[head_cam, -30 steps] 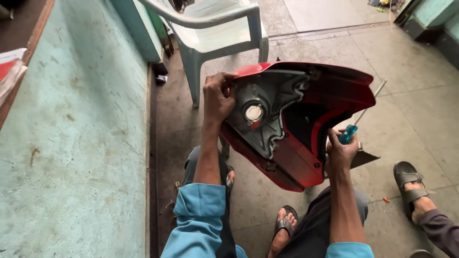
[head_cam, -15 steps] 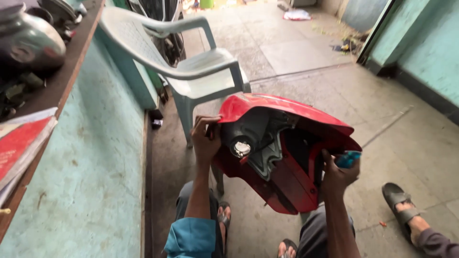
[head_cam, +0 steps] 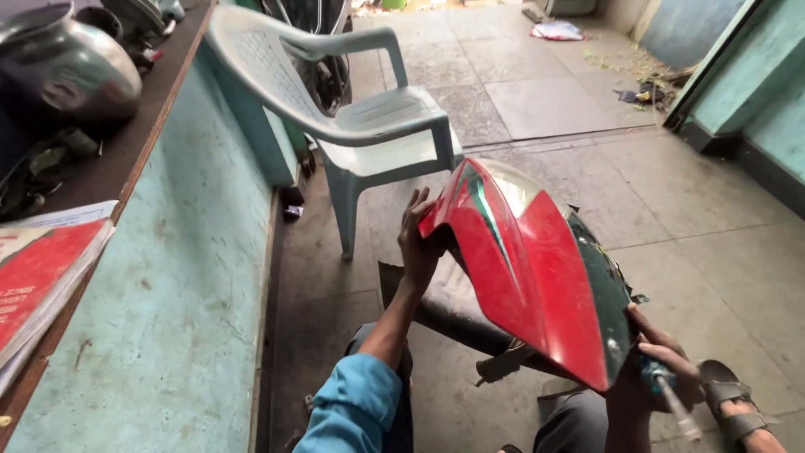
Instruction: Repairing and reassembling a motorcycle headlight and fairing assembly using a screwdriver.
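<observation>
at frame centre the left hand (head_cam: 419, 243) is gripping the red cowl's (head_cam: 528, 268) edge and should be holding it steady, while at lower right the right hand (head_cam: 658, 369) is clamping both the cowl and a screwdriver (head_cam: 671, 394).

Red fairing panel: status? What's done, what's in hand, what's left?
Done: the red fairing panel is off any vehicle, held over the lap, glossy side up. In hand: left hand grips its upper edge; right hand steadies the lower tip while holding a blue-handled screwdriver. Left: cannot tell, since the underside and any fasteners are hidden. A white plastic chair stands behind.
</observation>
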